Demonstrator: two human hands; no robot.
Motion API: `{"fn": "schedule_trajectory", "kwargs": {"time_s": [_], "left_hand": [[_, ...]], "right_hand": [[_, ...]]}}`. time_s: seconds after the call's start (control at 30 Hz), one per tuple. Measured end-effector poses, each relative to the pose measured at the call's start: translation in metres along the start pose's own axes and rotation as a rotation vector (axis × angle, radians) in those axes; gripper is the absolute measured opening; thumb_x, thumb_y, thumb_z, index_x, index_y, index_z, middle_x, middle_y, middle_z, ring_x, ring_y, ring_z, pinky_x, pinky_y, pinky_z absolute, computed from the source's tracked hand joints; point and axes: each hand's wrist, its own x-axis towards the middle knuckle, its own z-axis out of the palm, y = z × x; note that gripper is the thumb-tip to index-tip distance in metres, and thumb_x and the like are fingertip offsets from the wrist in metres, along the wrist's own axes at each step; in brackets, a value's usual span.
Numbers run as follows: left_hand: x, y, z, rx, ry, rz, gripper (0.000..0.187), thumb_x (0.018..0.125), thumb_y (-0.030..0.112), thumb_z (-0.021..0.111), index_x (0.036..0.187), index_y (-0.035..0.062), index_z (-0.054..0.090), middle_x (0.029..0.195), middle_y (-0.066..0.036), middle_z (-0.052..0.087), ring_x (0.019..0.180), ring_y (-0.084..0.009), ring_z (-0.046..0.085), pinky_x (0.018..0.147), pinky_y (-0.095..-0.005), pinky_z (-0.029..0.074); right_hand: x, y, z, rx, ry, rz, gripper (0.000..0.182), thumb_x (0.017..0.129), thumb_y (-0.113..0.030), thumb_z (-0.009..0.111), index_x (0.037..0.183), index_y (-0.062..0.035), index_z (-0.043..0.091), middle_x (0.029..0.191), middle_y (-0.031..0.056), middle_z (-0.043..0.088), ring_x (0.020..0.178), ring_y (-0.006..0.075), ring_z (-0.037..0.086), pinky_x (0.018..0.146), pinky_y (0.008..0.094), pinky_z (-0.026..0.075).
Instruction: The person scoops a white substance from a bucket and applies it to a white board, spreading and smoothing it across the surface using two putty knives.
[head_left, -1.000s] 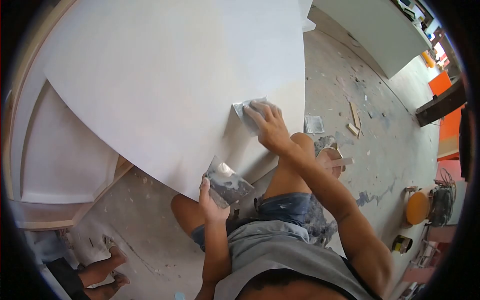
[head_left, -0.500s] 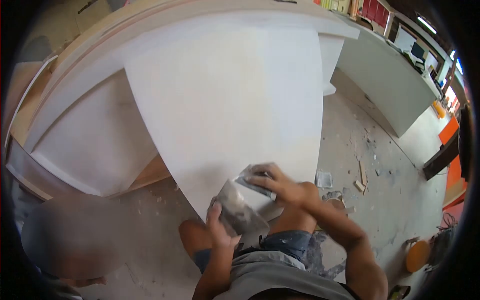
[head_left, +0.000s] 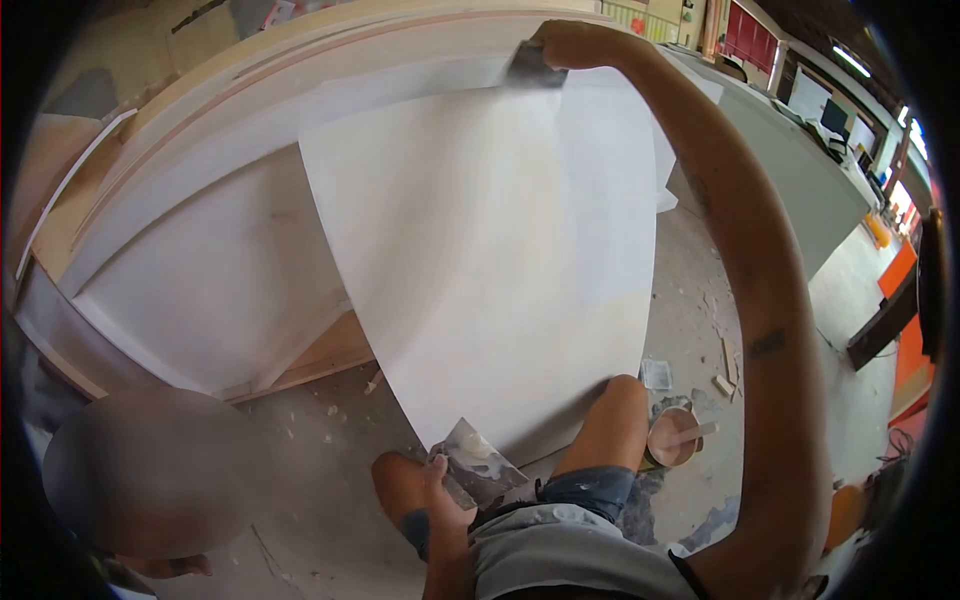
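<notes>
A wide putty knife (head_left: 535,68) is in my right hand (head_left: 582,45), its blade against the upper edge of a curved white panel (head_left: 480,230). My right arm reaches far out above the panel's right side. Low in front of my lap, my left hand (head_left: 450,497) grips a flat metal plate (head_left: 488,472) with pale filler smeared on its top. The plate sits between my knees, near the panel's lower end. My right fingers curl round the knife's upper part, partly hiding it.
A bucket (head_left: 675,437) with a stick across it stands on the floor right of my knee, near a clear plastic box (head_left: 656,375) and wood scraps (head_left: 727,365). Another person (head_left: 150,480), blurred, is at lower left. A long pale counter (head_left: 790,165) stands at right.
My right hand has moved from beside the plate up to the panel's top edge with the putty knife. My left hand keeps the plate, now slightly lower.
</notes>
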Motion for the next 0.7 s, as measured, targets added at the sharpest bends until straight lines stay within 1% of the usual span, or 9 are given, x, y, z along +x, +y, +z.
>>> {"fn": "schedule_trajectory", "kwargs": {"time_s": [0.13,0.2,0.27,0.37,0.43,0.5,0.6,0.63,0.7], "left_hand": [[0.002,0.014,0.005,-0.021,-0.045,0.04,0.045,0.095,0.036,0.06,0.127,0.004,0.058,0.117,-0.011,0.066,0.11,-0.0274,0.063,0.098,-0.0409,0.049],[0.007,0.016,0.004,-0.125,-0.059,0.052,0.04,0.098,0.034,0.055,0.125,0.0032,0.06,0.115,-0.009,0.067,0.108,-0.0242,0.065,0.095,-0.0378,0.051],[0.009,0.014,0.019,-0.116,-0.019,0.05,0.039,0.1,0.033,0.052,0.124,0.0038,0.061,0.114,-0.009,0.068,0.107,-0.023,0.065,0.093,-0.0375,0.052],[0.019,0.023,0.062,-0.26,0.076,0.017,0.038,0.103,0.034,0.045,0.122,0.0054,0.063,0.11,-0.008,0.07,0.103,-0.0205,0.067,0.087,-0.0363,0.056],[0.024,0.025,0.065,-0.598,-0.409,-0.147,0.037,0.103,0.033,0.045,0.121,0.0054,0.063,0.111,-0.007,0.07,0.101,-0.0202,0.067,0.087,-0.0376,0.056],[0.021,0.024,0.082,-0.481,-0.343,-0.091,0.036,0.102,0.031,0.048,0.124,0.0045,0.061,0.113,-0.008,0.07,0.105,-0.0217,0.067,0.086,-0.0411,0.056],[-0.006,0.033,0.095,-0.07,-0.106,0.052,0.04,0.097,0.029,0.056,0.124,-0.0007,0.057,0.113,-0.013,0.065,0.105,-0.0248,0.065,0.093,-0.0422,0.052],[-0.011,0.033,0.092,-0.066,-0.103,0.052,0.04,0.097,0.029,0.056,0.124,-0.0007,0.057,0.113,-0.013,0.065,0.105,-0.0248,0.065,0.093,-0.0422,0.052],[-0.02,0.033,0.085,0.017,-0.166,0.117,0.043,0.097,0.031,0.056,0.125,-0.0011,0.056,0.112,-0.015,0.065,0.106,-0.0264,0.064,0.095,-0.0426,0.052]], "right_hand": [[-0.034,0.013,-0.001,0.14,0.14,-0.174,0.036,0.079,-0.005,0.047,0.107,0.002,0.069,0.096,0.0203,0.071,0.088,0.0332,0.067,0.082,0.0447,0.051],[-0.076,0.003,0.004,0.327,0.264,0.017,0.033,0.086,-0.007,0.049,0.11,0.0031,0.069,0.099,0.0179,0.073,0.087,0.0287,0.068,0.082,0.0421,0.051],[-0.135,-0.02,0.041,0.642,0.282,-0.138,0.034,0.098,-0.015,0.045,0.119,0.0015,0.068,0.107,0.0141,0.075,0.094,0.0217,0.069,0.082,0.0384,0.052],[-0.232,-0.121,0.114,1.1,0.432,-0.659,0.058,0.107,-0.049,0.033,0.128,-0.0061,0.065,0.125,0.0165,0.068,0.111,0.034,0.064,0.101,0.0463,0.048],[-0.289,-0.169,0.175,1.102,0.197,-0.834,0.041,0.097,-0.034,0.06,0.133,-0.0146,0.061,0.127,0.0169,0.063,0.115,0.0375,0.061,0.099,0.0559,0.045],[-0.328,-0.226,0.181,1.487,0.328,-0.728,0.043,0.088,-0.011,0.07,0.13,-0.0149,0.062,0.131,0.0174,0.057,0.121,0.0379,0.056,0.102,0.052,0.044],[-0.34,-0.234,0.196,1.369,0.207,-0.266,0.057,0.079,0.007,0.068,0.132,-0.012,0.06,0.134,0.0178,0.053,0.125,0.0389,0.05,0.106,0.0469,0.041],[-0.341,-0.221,0.203,1.07,0.028,-0.313,0.068,0.074,0.015,0.061,0.136,-0.0121,0.057,0.134,0.017,0.051,0.127,0.039,0.047,0.109,0.0426,0.04],[-0.358,-0.216,0.217,1.273,0.112,-0.255,0.075,0.069,0.016,0.06,0.139,-0.0115,0.054,0.133,0.0186,0.05,0.127,0.0405,0.046,0.109,0.0444,0.039]]}}
